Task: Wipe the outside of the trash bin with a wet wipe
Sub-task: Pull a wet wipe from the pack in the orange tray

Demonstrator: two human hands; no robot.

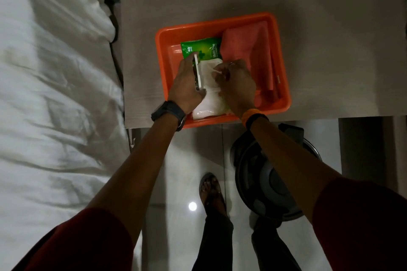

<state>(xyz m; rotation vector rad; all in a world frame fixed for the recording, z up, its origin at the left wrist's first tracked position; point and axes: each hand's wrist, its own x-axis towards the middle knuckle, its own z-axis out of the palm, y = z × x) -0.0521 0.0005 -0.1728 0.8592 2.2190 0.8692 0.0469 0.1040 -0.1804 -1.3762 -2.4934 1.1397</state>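
Our left hand clamps the wipes pack lid open; right hand, at 3 o'clock, pinches a wet wipe inside the orange tray.

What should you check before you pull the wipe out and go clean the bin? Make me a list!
1. Pack lid open: ok. The left hand holds the white flap of the wet wipe pack up.
2. Wipe gripped: ok. The right hand pinches a white wipe at the opening.
3. Pack steady: ok. It lies in the orange tray on the table.
4. Only one wipe coming out: cannot tell.
5. Trash bin within reach: ok. The trash bin stands on the floor under the right arm.
6. Bin outside wiped: not ok, not yet begun.
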